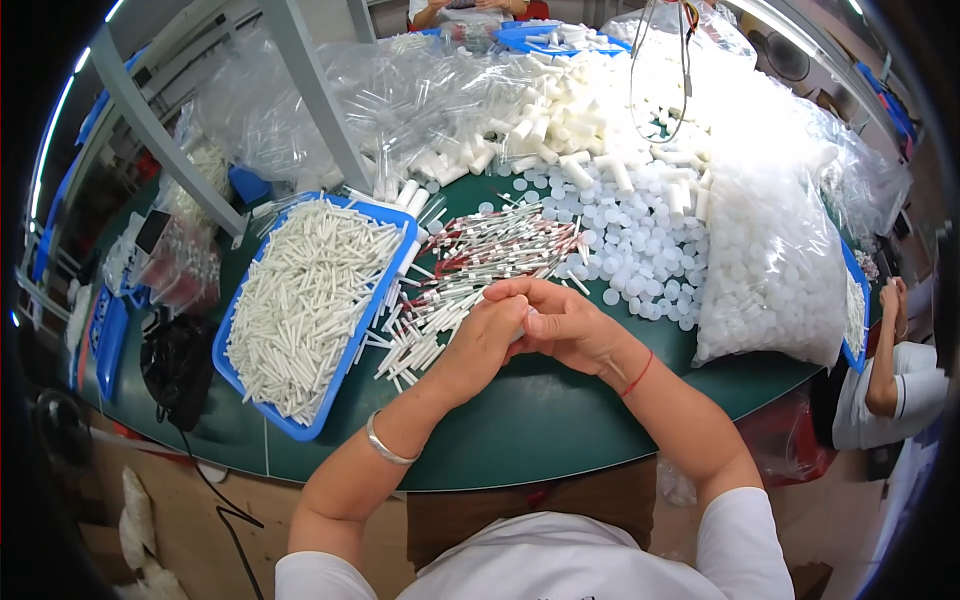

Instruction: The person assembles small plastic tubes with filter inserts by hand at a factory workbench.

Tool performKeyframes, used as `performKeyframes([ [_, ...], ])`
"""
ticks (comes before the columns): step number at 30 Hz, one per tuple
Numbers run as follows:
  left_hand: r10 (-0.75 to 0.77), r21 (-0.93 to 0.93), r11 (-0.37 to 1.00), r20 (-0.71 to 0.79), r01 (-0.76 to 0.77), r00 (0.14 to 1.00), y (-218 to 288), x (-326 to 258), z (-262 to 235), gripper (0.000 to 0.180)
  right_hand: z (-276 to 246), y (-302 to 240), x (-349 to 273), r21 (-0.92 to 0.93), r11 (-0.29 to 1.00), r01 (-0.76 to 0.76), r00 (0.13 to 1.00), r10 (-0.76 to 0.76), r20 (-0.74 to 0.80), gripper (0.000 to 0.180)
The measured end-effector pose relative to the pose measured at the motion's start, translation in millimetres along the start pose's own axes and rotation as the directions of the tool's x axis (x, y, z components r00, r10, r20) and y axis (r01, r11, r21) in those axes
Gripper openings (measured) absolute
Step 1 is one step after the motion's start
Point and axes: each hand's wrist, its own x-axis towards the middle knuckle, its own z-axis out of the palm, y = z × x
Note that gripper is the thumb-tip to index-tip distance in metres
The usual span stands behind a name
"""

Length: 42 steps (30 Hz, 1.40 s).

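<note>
My left hand (482, 342) and my right hand (568, 322) meet over the near middle of the green table, fingers bent and pressed together. A small pale bit shows between them, but the fingers hide most of it and I cannot tell its kind. Just beyond the hands lies a pile of thin white sticks with red and dark leads (500, 245). Translucent round caps (640, 255) are spread to the right of that pile. Left of my hands is a blue tray (318, 425) heaped with short white sticks (310, 300).
A clear bag of white caps (770, 270) stands at the right. White foam-like cylinders (570, 130) and bagged clear tubes (400, 90) are heaped behind. A grey metal post (315, 90) rises at the left. Other people sit at the far side and at right (890, 370).
</note>
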Motion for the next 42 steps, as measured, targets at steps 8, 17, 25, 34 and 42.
performKeyframes([
  [8,-0.144,-0.106,0.985,-0.04,0.139,0.989,-7,0,-1,0.037,3,0,0,-0.045,0.998,-0.035,0.998,0.033,-0.044,0.053],
  [17,-0.206,-0.424,0.881,0.054,0.209,0.977,-6,6,0,0.038,-4,6,3,0.1,0.994,-0.035,0.998,0.04,-0.053,0.059],
  [25,-0.164,-0.461,0.868,0.084,0.185,0.983,-6,8,1,0.04,-1,2,3,0.058,0.998,-0.006,0.998,0.01,-0.062,0.057],
  [34,-0.146,-0.692,0.698,0.117,0.186,0.982,-21,17,-8,0.051,40,-21,-12,-0.967,0.223,0.126,0.956,-0.288,0.058,0.076],
  [42,-0.138,-0.616,0.634,0.506,0.468,0.852,-39,-6,31,0.055,60,-4,-69,-0.966,-0.243,0.091,0.887,-0.421,0.189,0.061],
])
